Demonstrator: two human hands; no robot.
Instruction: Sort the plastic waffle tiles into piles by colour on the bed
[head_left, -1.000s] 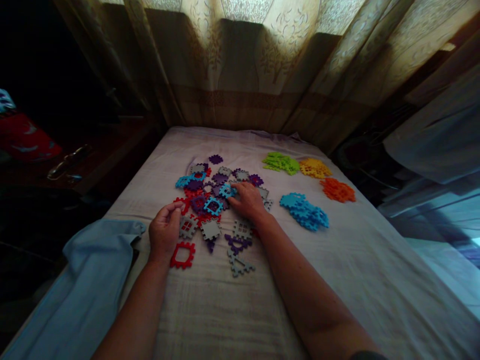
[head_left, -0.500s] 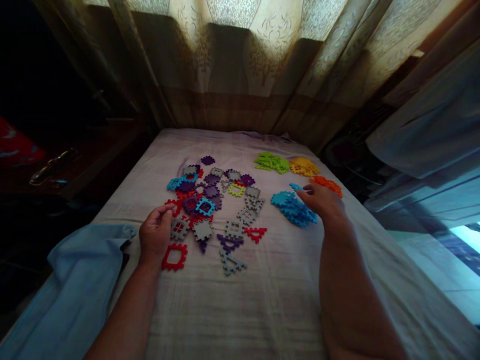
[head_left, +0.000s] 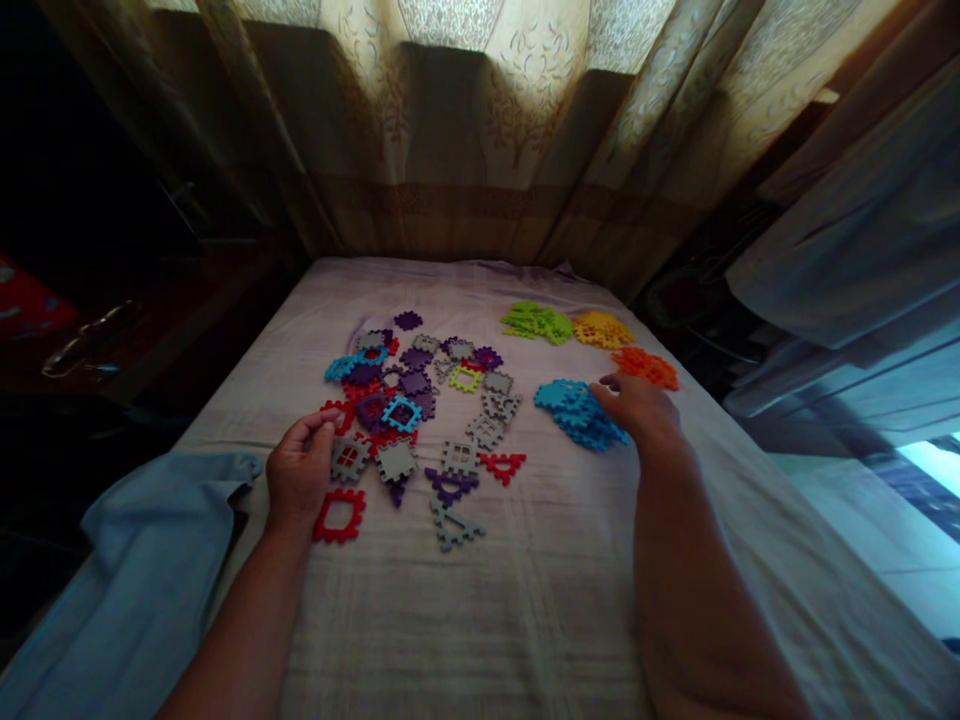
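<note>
My left hand (head_left: 300, 465) rests at the left edge of a mixed spread of toothed plastic building tiles. Its fingers are curled together beside a red tile (head_left: 339, 412); whether they hold anything is hidden. Close by lie a grey window tile (head_left: 349, 459), a red square frame tile (head_left: 340, 516) and a plain grey tile (head_left: 396, 460). My right hand (head_left: 641, 405) is at the right side of a pile of blue tiles (head_left: 574, 410). Its thumb and fingers are slightly apart, with no tile visible between them.
Piles of green tiles (head_left: 536, 322), yellow tiles (head_left: 602, 329) and orange tiles (head_left: 646, 368) lie at the back right. A light blue cloth (head_left: 161, 540) covers the bed's left edge. A patterned curtain (head_left: 480, 150) hangs behind the sheet (head_left: 480, 620).
The blue tile at my right fingertips has been let go at the blue pile. My left hand stays beside the red tile. The whole view has shifted slightly.
</note>
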